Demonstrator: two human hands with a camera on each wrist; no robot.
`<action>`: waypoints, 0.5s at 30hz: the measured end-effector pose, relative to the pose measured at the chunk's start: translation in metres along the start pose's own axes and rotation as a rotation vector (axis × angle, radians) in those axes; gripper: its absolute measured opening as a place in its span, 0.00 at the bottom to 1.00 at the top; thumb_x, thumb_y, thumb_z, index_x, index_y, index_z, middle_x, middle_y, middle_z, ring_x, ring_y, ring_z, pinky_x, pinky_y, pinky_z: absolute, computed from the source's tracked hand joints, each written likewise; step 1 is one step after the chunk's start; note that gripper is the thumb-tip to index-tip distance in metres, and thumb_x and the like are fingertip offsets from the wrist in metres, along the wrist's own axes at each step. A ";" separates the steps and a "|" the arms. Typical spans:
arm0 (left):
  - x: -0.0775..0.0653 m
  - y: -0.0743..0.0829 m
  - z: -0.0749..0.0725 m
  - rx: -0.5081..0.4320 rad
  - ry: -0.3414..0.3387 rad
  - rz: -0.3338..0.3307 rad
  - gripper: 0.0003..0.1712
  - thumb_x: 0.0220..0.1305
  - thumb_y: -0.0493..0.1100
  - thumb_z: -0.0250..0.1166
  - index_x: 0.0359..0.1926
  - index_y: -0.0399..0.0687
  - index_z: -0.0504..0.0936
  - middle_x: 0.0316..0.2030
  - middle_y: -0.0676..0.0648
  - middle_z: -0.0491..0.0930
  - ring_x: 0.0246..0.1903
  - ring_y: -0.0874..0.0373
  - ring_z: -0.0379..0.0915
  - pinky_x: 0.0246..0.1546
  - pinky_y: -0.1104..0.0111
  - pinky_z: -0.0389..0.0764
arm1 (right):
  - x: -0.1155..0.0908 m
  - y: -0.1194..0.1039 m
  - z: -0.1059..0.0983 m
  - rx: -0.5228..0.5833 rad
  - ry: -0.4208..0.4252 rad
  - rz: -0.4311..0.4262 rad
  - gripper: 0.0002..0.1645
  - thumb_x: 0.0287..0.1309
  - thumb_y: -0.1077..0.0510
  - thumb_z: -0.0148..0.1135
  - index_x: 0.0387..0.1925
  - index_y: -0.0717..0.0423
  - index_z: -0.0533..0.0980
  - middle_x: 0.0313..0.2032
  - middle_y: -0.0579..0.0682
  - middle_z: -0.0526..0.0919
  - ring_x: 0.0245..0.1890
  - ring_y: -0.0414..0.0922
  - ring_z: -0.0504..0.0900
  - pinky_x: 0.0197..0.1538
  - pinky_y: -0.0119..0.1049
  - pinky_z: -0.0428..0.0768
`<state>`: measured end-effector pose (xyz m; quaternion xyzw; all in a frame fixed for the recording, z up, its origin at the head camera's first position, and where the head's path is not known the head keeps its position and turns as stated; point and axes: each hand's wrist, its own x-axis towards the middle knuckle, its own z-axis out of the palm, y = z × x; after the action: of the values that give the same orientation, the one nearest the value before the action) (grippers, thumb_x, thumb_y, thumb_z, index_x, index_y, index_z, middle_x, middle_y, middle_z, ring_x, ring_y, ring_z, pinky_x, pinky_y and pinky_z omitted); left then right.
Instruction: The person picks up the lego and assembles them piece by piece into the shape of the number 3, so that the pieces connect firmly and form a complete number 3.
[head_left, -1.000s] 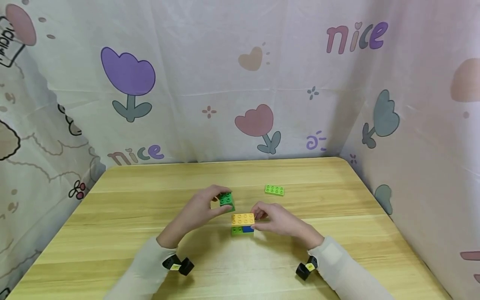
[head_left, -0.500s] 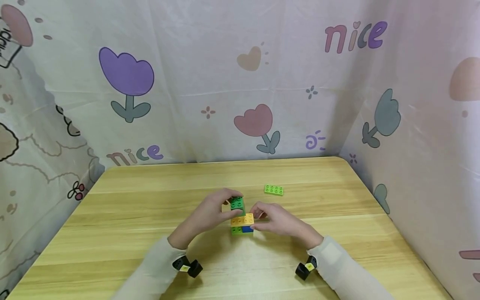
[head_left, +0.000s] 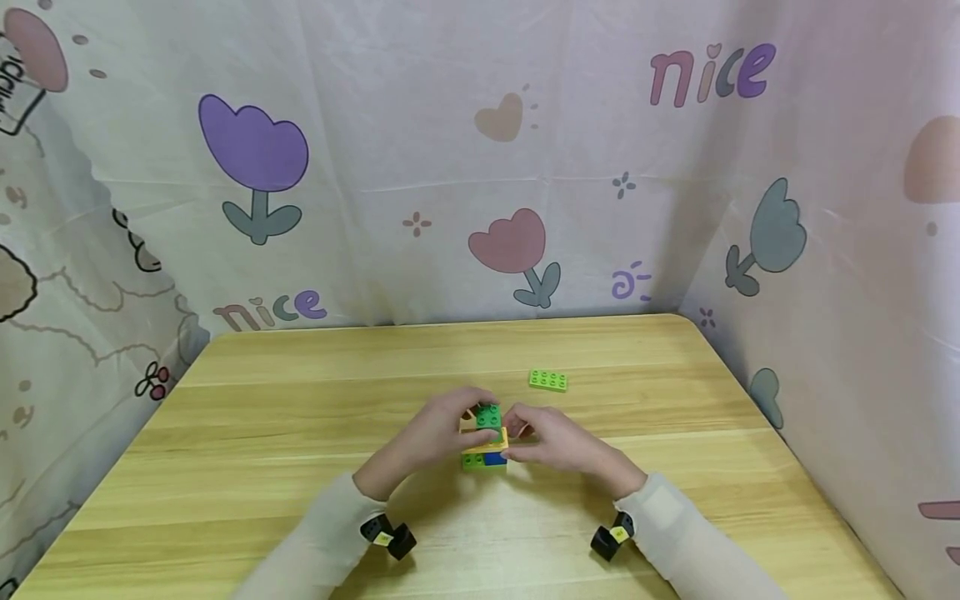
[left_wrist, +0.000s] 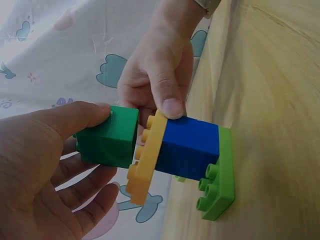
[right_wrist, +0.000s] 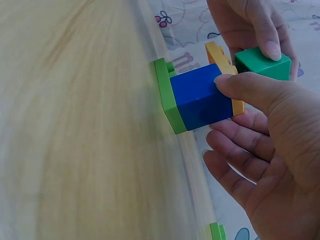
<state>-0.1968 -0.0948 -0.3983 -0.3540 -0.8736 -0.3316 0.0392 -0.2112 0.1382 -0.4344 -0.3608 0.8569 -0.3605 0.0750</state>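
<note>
Over the table (head_left: pixel 300 400), the left hand (head_left: pixel 440 429) pinched the green block (left_wrist: pixel 112 140) right at the studs of the yellow brick (left_wrist: pixel 147 162) — the right hand (head_left: pixel 557 439), thumb and fingers curled, gripped the blue block (left_wrist: pixel 187 147) beneath — and a lopsided push might have jolted everything loose.

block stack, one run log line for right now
left hand: holds green block, unseated, above yellow plate | right hand: holds blue block below it | spare lime plate: on table
</note>
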 end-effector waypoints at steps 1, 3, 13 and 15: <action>0.000 0.000 0.001 -0.008 -0.003 -0.002 0.22 0.61 0.46 0.71 0.55 0.45 0.78 0.46 0.52 0.79 0.41 0.61 0.75 0.43 0.66 0.80 | 0.000 0.000 0.000 0.003 0.002 -0.004 0.15 0.61 0.49 0.68 0.45 0.47 0.74 0.39 0.37 0.79 0.43 0.38 0.80 0.50 0.35 0.79; 0.000 0.001 0.003 -0.017 -0.005 -0.007 0.22 0.61 0.46 0.71 0.54 0.46 0.79 0.45 0.53 0.79 0.41 0.61 0.75 0.42 0.67 0.80 | 0.000 0.001 0.001 0.011 0.008 -0.013 0.14 0.60 0.50 0.68 0.43 0.47 0.73 0.38 0.38 0.79 0.42 0.40 0.80 0.50 0.36 0.79; 0.001 -0.002 0.010 -0.017 0.007 -0.017 0.20 0.61 0.47 0.71 0.53 0.49 0.79 0.45 0.55 0.78 0.41 0.63 0.74 0.41 0.68 0.80 | 0.000 0.000 0.000 0.021 0.005 -0.004 0.14 0.60 0.50 0.69 0.40 0.47 0.73 0.39 0.38 0.79 0.42 0.38 0.80 0.49 0.35 0.80; 0.001 -0.002 0.011 -0.014 0.007 -0.016 0.20 0.61 0.47 0.71 0.52 0.49 0.79 0.44 0.55 0.78 0.40 0.63 0.74 0.41 0.68 0.80 | -0.001 -0.001 -0.001 0.021 0.002 -0.004 0.14 0.60 0.49 0.68 0.40 0.50 0.73 0.39 0.40 0.80 0.42 0.38 0.80 0.48 0.35 0.80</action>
<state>-0.1968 -0.0885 -0.4069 -0.3461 -0.8740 -0.3391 0.0372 -0.2106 0.1387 -0.4334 -0.3612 0.8525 -0.3698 0.0772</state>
